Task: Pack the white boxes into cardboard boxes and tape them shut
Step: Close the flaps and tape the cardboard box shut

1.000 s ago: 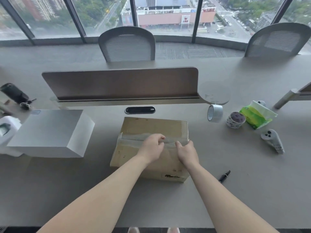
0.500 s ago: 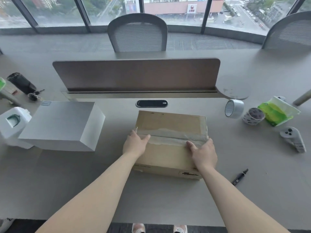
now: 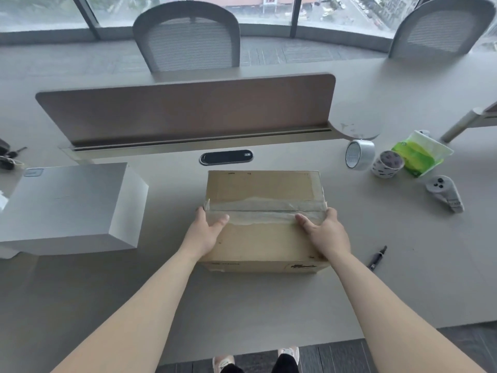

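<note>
Our left hand (image 3: 205, 232) and right hand (image 3: 326, 234) clasp the two short ends of the cardboard box (image 3: 265, 189), thumbs on its top, fingers folded over the sides. The box sits closed on the tabletop (image 3: 242, 305) straight ahead of us. Its long axis runs left to right, and the tape strip (image 3: 265, 211) follows the seam the same way. A white box (image 3: 70, 203) lies apart on its left; a tape roll (image 3: 359, 154) stands farther right.

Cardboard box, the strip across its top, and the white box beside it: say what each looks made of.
The cardboard box: plain brown paperboard, matte, scuffed. The strip: clear plastic tape, glossy and wrinkled, brown showing through. The white box: probably coated card, smooth, sharp-edged, with a faint sheen.
</note>
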`<state>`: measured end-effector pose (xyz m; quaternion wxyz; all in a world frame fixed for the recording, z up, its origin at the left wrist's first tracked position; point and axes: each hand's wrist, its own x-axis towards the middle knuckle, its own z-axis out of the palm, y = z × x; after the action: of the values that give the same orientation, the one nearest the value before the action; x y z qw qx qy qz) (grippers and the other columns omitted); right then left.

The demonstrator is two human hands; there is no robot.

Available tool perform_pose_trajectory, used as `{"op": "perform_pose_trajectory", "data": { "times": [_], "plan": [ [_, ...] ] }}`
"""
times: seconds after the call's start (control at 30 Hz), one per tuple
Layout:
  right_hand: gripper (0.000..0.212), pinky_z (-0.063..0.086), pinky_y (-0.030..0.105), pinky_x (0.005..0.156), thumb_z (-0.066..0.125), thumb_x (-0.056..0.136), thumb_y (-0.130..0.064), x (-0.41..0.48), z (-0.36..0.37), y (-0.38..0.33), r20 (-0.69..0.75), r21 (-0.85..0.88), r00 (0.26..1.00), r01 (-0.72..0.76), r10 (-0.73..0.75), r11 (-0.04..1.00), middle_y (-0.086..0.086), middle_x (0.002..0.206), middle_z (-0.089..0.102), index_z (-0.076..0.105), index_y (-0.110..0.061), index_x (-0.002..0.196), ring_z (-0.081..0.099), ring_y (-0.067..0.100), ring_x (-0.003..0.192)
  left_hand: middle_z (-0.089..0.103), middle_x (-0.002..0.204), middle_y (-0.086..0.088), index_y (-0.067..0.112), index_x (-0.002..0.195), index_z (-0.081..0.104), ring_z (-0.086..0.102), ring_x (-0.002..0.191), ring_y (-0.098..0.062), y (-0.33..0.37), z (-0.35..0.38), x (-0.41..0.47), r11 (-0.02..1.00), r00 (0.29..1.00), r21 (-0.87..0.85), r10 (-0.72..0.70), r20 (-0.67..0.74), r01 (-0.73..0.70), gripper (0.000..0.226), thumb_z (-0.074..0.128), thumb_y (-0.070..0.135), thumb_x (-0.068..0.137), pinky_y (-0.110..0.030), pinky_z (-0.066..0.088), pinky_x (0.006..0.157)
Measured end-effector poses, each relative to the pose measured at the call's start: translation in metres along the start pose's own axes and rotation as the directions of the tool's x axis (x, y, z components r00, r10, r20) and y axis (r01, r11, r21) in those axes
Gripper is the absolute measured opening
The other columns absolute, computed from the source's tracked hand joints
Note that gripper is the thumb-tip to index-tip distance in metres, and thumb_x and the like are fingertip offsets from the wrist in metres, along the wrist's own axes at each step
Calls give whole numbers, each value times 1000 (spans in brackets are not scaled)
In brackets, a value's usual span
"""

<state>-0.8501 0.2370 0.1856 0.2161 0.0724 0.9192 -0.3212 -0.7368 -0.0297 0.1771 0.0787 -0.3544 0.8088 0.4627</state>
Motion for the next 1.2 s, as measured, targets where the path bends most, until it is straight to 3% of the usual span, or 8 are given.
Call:
{"op": "perform_pose_trajectory", "data": {
  "times": [0.23, 0.63, 0.73, 0.9, 1.0, 1.2],
  "plan": [
    [44, 39, 34, 73, 60, 88, -60, 8, 0, 19, 13, 121, 997, 68, -70, 990, -4, 100, 62, 49, -26, 114, 56, 23, 91, 30, 160, -6, 11, 156, 14, 29, 146, -25, -12, 4, 7, 997, 998, -62, 53, -43, -56, 90, 55, 59, 92, -38, 28, 115],
    [52, 44, 34, 81, 68, 80, -63, -27, 0, 6, 26, 136, 999, 18, -22, 991, -6, 109, 64, 47, -31, 115, 60, 22, 99, 36, 156, -1, 16, 154, 19, 36, 142, -23, -14, -24, -9, 992, 997, -114, 62, 47, -56, 108, 64, 72, 74, -41, 34, 115],
    [57, 47, 36, 83, 70, 76, -66, -45, -5, -10, 31, 125, 998, 44, -49, 991, -7, 109, 65, 47, -33, 115, 61, 21, 100, 41, 151, 2, 14, 153, 23, 39, 139, -22, -10, -45, -25, 988, 997, -139, 76, 12, -74, 94, 70, 56, 83, -35, 36, 110],
    [53, 46, 35, 79, 71, 77, -63, -66, -15, -48, -15, 98, 989, 150, -149, 984, -9, 106, 65, 49, -33, 114, 61, 21, 98, 57, 130, 9, 25, 136, 42, 53, 124, -17, -5, -81, -49, 973, 996, -210, 86, -35, -91, 67, 72, 53, 82, -32, 44, 97],
    [53, 48, 37, 81, 70, 76, -64, -71, -20, -69, -5, 75, 975, 221, -221, 972, -9, 106, 66, 49, -34, 114, 62, 22, 100, 52, 133, 11, 24, 141, 38, 49, 128, -15, -1, -98, -65, 967, 988, -224, 97, -117, -122, 72, 71, 52, 84, -29, 41, 96],
    [54, 49, 38, 79, 68, 77, -66, -64, -22, -105, 89, 61, 923, 370, -374, 927, -9, 103, 65, 49, -31, 114, 61, 22, 97, 35, 156, 1, 17, 151, 27, 34, 143, -19, 3, -118, -101, 970, 954, -231, 7, -301, -80, 88, 69, 56, 84, -34, 34, 110]
  ]
}}
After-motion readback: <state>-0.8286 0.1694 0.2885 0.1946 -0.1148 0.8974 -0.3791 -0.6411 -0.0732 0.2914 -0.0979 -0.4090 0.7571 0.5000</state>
